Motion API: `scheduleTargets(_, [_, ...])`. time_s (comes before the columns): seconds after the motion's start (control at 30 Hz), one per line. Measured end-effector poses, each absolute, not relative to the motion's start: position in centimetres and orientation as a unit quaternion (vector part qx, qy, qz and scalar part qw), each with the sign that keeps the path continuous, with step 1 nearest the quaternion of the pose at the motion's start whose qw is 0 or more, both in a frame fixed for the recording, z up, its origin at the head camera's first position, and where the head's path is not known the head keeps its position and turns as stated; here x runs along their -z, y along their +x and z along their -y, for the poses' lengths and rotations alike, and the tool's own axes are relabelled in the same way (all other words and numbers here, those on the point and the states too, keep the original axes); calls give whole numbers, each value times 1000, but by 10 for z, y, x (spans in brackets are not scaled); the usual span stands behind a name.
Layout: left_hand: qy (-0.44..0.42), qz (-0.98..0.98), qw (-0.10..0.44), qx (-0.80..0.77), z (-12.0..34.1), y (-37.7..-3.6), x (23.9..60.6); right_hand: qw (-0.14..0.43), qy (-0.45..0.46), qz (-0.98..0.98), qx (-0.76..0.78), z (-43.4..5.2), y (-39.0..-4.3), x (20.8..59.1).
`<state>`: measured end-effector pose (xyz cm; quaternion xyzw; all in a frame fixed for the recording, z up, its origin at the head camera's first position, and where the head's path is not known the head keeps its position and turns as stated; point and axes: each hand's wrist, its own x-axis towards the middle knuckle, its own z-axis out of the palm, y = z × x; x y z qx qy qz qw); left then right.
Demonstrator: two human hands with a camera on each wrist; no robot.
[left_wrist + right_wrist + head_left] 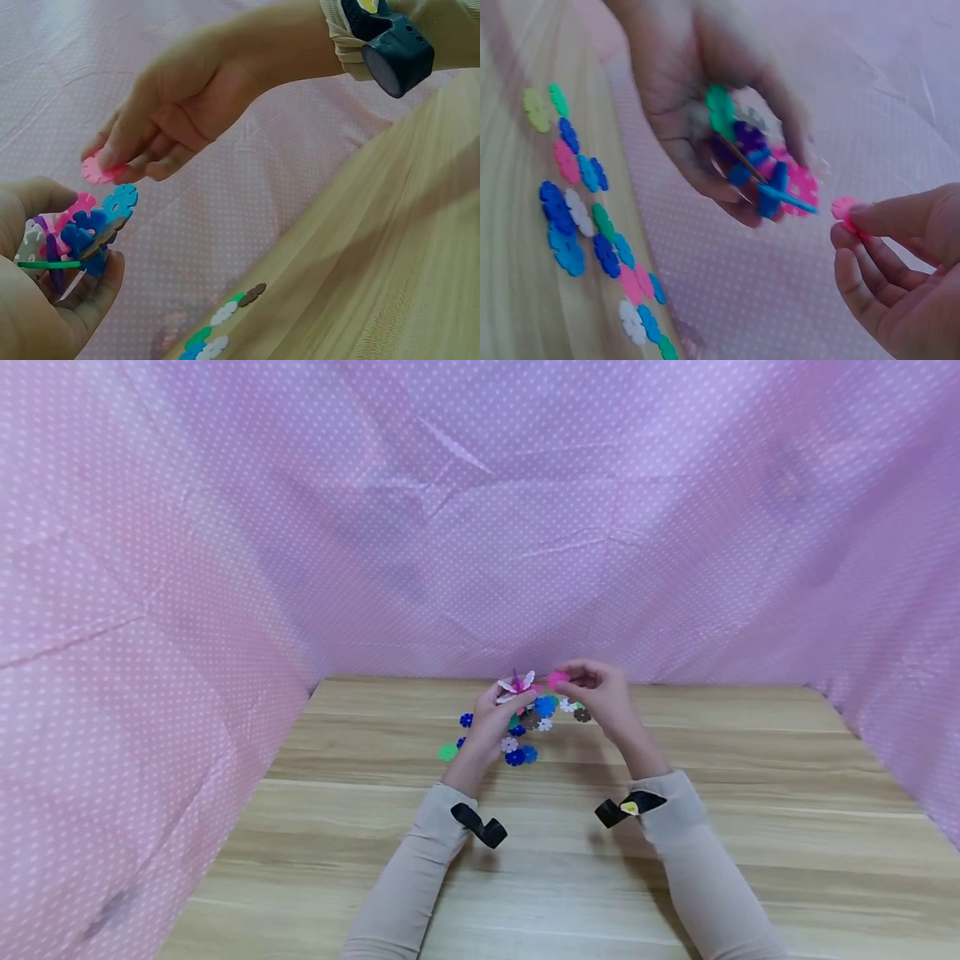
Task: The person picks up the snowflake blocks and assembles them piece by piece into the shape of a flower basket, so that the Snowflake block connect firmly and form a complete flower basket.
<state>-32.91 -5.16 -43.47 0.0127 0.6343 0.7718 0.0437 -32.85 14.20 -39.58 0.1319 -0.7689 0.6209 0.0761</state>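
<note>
Head, left-wrist and right-wrist views of two bare hands raised above a wooden table (750, 827), which is enclosed on the left, right and far sides by a pink dotted cloth (150, 610). The left hand (498, 718) is cupped, its fingers and thumb curled round a cluster of joined snowflake discs (79, 236); the cluster shows blue, pink, purple, green and white pieces slotted into one another at differing angles, with one light blue disc projecting toward the other hand. The right hand (600, 689) pinches a single pink disc (97, 169) between the thumb and fingertips, the remaining fingers loosely curled beneath it. This pink disc is held in the air just to the right of the cluster; a small gap separates the two in the right-wrist view, where the disc (846, 210) lies near the cluster's blue tip (787, 199). Both held items sit above the far middle of the table. Beneath and between the hands, loose discs (525, 739) lie flat on the wood in blue, green, white, pink and brown, spread in a scattered patch; one green disc (447, 752) lies at the left edge of the patch. Each forearm wears a beige sleeve (420, 877) with a black wrist camera (480, 825) strapped at the cuff.
</note>
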Motion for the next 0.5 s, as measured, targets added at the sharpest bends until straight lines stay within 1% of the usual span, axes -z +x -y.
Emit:
scheduleTargets(0.13, [14,-644,49,-763,51,-329,437,97,135,773,-612,-136,-326,399])
scheduleTargets(0.5, [7,-642,49,-765,50,-327,435,96,137,785,-597,-131,-320,401])
